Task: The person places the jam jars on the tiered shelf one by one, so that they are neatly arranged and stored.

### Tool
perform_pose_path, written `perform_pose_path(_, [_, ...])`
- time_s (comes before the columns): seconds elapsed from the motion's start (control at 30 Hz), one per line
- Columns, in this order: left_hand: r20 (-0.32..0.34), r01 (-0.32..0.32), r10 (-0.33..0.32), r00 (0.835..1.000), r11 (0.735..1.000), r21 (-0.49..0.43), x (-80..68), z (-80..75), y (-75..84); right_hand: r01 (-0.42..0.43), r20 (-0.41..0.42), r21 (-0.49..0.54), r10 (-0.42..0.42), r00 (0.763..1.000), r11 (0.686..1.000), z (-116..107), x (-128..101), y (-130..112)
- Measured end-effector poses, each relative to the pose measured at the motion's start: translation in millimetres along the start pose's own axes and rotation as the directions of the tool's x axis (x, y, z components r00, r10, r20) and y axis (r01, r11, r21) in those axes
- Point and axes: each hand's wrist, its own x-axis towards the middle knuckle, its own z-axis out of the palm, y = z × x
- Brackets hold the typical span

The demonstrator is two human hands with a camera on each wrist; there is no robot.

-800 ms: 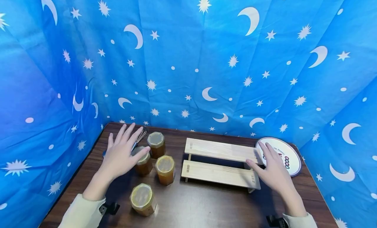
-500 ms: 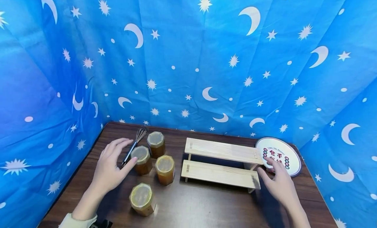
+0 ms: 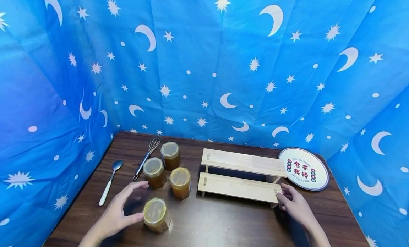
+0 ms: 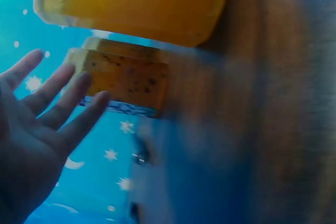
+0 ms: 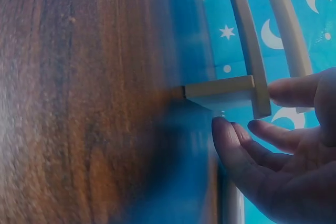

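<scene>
My left hand [image 3: 116,209] is beside the nearest honey-coloured jar [image 3: 156,215], fingers spread and thumb at its rim, holding nothing. In the left wrist view an amber jar [image 4: 136,3] looms above the fingers. Behind it stands a jar [image 4: 126,80] with dark specks. Three more lidded jars stand further back, among them an orange one [image 3: 180,183]. My right hand [image 3: 295,204] is at the right end of the lower wooden riser shelf [image 3: 238,187], fingers bent round that end. In the right wrist view a fingertip touches its board [image 5: 256,85], and the thumb is right at its leg [image 5: 223,93].
A higher wooden riser [image 3: 243,162] stands just behind the lower one. An oval plate with red lettering [image 3: 303,169] lies at the back right. A whisk [image 3: 147,156] and a white-handled spoon [image 3: 110,183] lie on the left. Star-printed cloth [image 3: 204,62] surrounds the table.
My left hand has come down and nearer, from over the spoon and whisk to the nearest jar. My right hand has moved off the plate, down to the lower riser's end, its fingers bending.
</scene>
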Motion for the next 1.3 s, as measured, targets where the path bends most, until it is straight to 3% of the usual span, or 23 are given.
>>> perform_pose_path(0.17, [0.12, 0.159, -0.147, 0.982, 0.982, -0.105, -13.2, 11.9, -11.8, -0.037, 0.037, 0.121, 0.033, 0.999, 0.992, 1.4, 3.9, -0.5])
perform_pose_path(0.47, [0.22, 0.269, -0.239, 0.946, 0.956, -0.117, -17.3, 34.8, -24.2, -0.119, 0.095, 0.335, 0.092, 0.991, 0.935, -6.2, 5.8, 0.2])
perform_pose_path(0.6, [0.238, 0.285, -0.247, 0.939, 0.949, -0.139, -15.6, 39.8, -25.3, -0.132, 0.112, 0.365, 0.097, 0.989, 0.922, -9.3, 5.5, 0.9])
perform_pose_path(0.8, [0.224, 0.275, -0.243, 0.944, 0.953, -0.126, -13.7, 44.5, -26.3, -0.141, 0.137, 0.383, 0.095, 0.986, 0.913, -12.0, 5.8, 0.1])
perform_pose_path(1.0, [0.216, 0.313, -0.278, 0.936, 0.938, -0.149, -12.4, 43.9, -24.3, -0.144, 0.134, 0.382, 0.099, 0.986, 0.913, -11.7, 5.7, -0.7])
perform_pose_path(1.3, [0.184, 0.211, -0.187, 0.965, 0.969, -0.126, -11.2, 42.9, -25.0, -0.15, 0.141, 0.386, 0.102, 0.985, 0.91, -11.6, 7.3, 3.7])
